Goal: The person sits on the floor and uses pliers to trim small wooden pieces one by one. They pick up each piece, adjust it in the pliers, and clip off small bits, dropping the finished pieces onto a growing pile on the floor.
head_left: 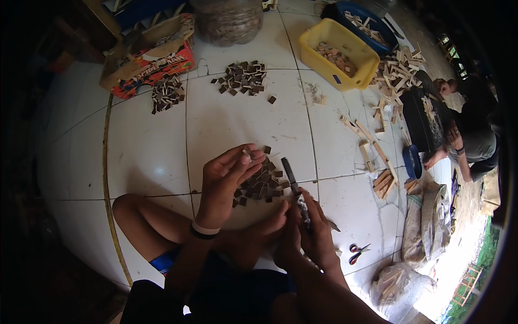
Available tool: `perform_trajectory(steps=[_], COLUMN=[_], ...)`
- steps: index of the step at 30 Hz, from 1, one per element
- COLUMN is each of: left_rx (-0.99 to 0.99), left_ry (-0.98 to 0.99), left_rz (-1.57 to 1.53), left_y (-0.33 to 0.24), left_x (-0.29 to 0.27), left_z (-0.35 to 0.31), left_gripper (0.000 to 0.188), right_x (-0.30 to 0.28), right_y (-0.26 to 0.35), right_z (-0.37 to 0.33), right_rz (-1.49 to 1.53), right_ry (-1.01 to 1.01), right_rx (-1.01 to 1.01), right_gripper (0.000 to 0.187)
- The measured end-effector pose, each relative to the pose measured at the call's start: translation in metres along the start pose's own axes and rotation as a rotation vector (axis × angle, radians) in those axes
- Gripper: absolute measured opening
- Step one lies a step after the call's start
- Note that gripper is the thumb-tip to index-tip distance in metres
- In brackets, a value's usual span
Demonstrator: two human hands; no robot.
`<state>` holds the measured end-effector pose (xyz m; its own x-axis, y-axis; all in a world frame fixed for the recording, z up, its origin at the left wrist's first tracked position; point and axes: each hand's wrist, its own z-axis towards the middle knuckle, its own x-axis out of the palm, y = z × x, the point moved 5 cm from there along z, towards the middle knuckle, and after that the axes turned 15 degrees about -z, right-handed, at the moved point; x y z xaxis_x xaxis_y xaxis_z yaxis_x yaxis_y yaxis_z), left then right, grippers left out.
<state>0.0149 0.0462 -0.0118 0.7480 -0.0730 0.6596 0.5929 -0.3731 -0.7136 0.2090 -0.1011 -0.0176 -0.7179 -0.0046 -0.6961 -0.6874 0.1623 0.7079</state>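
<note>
- Left hand (224, 175) hovers with fingers spread above the heap of small dark squares (263, 183), pinching one pale chip (246, 155) between thumb and fingertips.
- Right hand (313, 232) is closed round the handle of a knife (291, 178), whose dark blade points up past the heap's right edge.
- Judging by this, a piece has just been picked for trimming; the next move calls for bringing chip and blade together, with the fingertips clear of the edge.
- Whether the chip is wood or something else I cannot quite tell from here.
- Bare white tile (243, 124) lies open ahead of the heap, up to a second pile of squares (243, 77).
- Rightward it is tighter: red-handled scissors (357, 252), pale sticks (372, 146) and sacks (423, 221) crowd the floor, with another person (469, 135) seated beyond.
</note>
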Motion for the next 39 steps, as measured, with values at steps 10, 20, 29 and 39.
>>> perform_trajectory(steps=[10,20,29,39], left_rx=[-0.114,-0.139,-0.092,-0.077], left_ry=[-0.008,0.037,-0.058,-0.023], left_rz=[-0.025,-0.035,-0.167,-0.194], left_y=[0.002,0.005,0.014,0.015], left_x=[0.01,0.009,0.004,0.006], left_z=[-0.009,-0.01,-0.006,-0.013], left_gripper=[0.041,0.041,0.037,0.037], right_x=[-0.002,-0.002,0.001,-0.004], right_y=[0.013,0.016,0.023,0.03], right_z=[0.002,0.001,0.003,0.002], right_rz=[-0.085,-0.073,-0.003,-0.058], right_ry=[-0.014,-0.018,-0.041,-0.064], right_rx=[-0.102,-0.142,-0.093,-0.045], right_gripper=[0.07,0.077,0.07,0.067])
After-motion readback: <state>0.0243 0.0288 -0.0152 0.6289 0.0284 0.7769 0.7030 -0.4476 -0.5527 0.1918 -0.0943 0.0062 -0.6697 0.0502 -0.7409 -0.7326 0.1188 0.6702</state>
